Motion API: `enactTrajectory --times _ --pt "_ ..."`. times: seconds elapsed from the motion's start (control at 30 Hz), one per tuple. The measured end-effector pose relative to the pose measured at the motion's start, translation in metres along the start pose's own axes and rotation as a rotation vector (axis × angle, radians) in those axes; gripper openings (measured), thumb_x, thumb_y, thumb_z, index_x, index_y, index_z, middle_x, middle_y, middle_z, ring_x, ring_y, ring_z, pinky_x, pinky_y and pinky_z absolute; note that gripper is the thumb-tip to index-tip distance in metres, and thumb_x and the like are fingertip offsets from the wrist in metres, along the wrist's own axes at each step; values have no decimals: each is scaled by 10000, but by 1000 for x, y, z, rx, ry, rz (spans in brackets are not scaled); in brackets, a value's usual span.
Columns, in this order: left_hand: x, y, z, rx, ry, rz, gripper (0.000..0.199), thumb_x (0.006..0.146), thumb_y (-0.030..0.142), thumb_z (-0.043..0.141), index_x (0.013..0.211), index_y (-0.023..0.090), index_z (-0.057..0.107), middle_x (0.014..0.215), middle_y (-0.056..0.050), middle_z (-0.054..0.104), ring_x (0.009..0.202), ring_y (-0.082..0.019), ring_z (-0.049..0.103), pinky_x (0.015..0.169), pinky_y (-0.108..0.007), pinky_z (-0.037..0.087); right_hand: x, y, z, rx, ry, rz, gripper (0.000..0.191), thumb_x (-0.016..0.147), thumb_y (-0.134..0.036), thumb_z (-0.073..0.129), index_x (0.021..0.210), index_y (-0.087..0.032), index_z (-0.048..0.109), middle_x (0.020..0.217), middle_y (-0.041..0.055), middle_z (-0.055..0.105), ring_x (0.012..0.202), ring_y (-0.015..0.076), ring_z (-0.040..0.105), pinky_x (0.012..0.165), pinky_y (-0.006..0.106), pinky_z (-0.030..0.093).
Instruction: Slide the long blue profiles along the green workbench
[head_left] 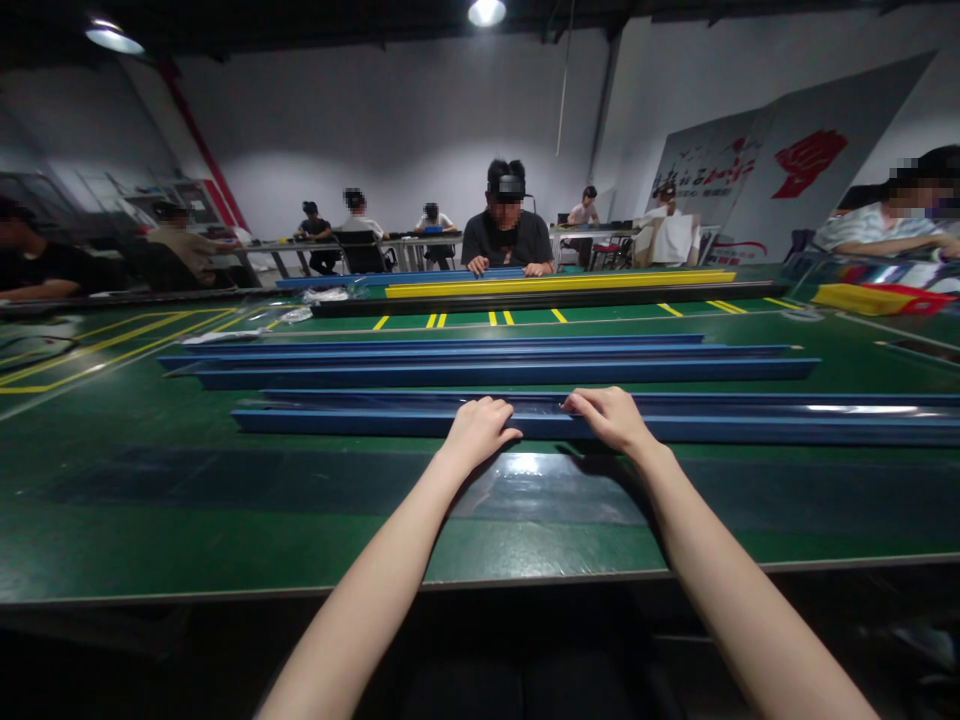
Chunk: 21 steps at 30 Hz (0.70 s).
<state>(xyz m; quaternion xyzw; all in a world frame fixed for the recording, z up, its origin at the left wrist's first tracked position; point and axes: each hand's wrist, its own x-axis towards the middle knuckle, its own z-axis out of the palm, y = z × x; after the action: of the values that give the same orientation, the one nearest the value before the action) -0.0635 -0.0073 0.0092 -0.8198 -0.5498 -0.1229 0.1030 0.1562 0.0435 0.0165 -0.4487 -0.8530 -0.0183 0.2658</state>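
A long blue channel point(360, 421) lies across the green table in front of me, its hollow side up. My left hand point(481, 425) is closed over its near wall, the fingers inside and the thumb on my side. To the right, my right hand point(611, 412) reaches over the same channel with thumb and fingers drawn together above the hollow. What its fingertips hold is too small to make out. Clear, shiny material shows inside the channel near them. Flat on the table between me and the channel lies a long transparent plastic strip point(247, 478).
Further blue channels point(510, 372) lie behind mine. Beyond them are a yellow channel point(562, 284) and a black one point(450, 302). A person point(508, 235) sits opposite, hands on a blue piece. A yellow tray point(862, 298) stands at right. The table's near edge point(547, 577) is close.
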Motion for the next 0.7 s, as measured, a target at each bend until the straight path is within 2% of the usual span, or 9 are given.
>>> enactTrajectory --times 0.1,0.4,0.7 --pt "0 0 0 4 -3 1 262 802 423 557 892 178 585 962 -47 635 925 -197 553 773 -289 414 1 -5 0 32 -96 -35 476 880 -427 268 796 -217 687 708 26 679 687 154 591 583 225 321" --pt "0 1 0 4 -11 -5 258 807 423 550 893 182 583 955 -54 638 923 -200 557 772 -293 415 2 -14 4 -7 -206 -48 457 905 -440 238 911 -239 648 858 22 684 771 149 593 626 223 325" --pt "1 1 -1 19 -3 -5 261 804 430 553 877 182 585 940 -44 649 904 -197 566 753 -288 412 4 -11 9 17 -200 -5 477 901 -456 253 923 -236 676 853 34 696 794 157 611 649 223 348"
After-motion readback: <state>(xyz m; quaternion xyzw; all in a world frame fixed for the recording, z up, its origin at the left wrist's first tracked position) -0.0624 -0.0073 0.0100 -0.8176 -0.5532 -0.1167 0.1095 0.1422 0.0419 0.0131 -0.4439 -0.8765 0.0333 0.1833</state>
